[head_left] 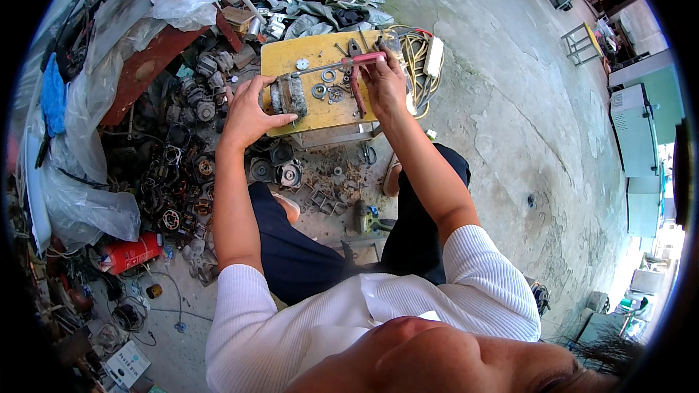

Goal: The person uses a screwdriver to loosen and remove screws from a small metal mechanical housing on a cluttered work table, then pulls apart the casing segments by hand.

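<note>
On a small yellow table (349,110) lies a worn cylindrical metal part (294,96), perhaps from a motor. My left hand (247,115) grips it from the left side, thumb along its near edge. My right hand (386,86) is closed around the red handle of a screwdriver (360,60), whose shaft points left toward the top of the cylinder. Whether the tip touches it I cannot tell. Beneath the right hand is a pair of red-handled pliers (357,91). Metal rings (319,91) and a white disc (301,63) lie between my hands.
Old motor parts (196,94) are heaped left of the table. A green-black power drill (364,217) is on the floor between my feet. Coiled yellow cable (415,58) and a white power strip (433,57) sit at the table's right. A red canister (131,252) lies at left.
</note>
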A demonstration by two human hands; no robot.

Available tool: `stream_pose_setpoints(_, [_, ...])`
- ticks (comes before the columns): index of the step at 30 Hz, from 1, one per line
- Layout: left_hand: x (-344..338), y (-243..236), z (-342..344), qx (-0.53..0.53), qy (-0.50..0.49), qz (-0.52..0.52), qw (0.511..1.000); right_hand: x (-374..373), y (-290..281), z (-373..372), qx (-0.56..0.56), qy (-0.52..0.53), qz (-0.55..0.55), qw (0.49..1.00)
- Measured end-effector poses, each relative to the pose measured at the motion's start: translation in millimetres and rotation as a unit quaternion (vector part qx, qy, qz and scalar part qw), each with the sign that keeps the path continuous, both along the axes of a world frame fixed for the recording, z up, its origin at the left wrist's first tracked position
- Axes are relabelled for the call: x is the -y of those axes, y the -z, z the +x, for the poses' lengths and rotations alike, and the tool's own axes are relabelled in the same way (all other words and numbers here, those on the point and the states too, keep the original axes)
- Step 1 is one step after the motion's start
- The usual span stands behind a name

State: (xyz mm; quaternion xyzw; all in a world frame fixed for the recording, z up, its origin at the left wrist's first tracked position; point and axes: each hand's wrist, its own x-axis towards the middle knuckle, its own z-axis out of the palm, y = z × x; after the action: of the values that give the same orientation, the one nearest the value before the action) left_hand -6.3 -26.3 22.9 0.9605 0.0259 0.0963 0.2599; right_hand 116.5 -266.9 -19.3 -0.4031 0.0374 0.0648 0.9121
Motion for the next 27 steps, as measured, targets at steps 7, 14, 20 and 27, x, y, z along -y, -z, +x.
stream_pose_setpoints(7, [0.2,-0.6,0.8,-0.002,0.003,-0.004,1.000,3.6,-1.0,-1.6,-0.027,0.004,-0.008,1.000])
stream_pose_setpoints(14, [-1.5,1.5,0.3,-0.002,0.002,-0.011,1.000,0.5,-3.4,-4.1,-0.039,0.007,0.018,0.999])
stream_pose_setpoints(20, [-0.4,0.0,1.2,-0.003,0.005,-0.006,1.000,5.6,8.0,2.8,-0.021,0.001,-0.014,1.000])
stream_pose_setpoints(27, [-3.3,2.9,2.0,-0.013,0.006,-0.012,1.000,2.6,10.2,4.0,-0.012,0.002,-0.011,1.000])
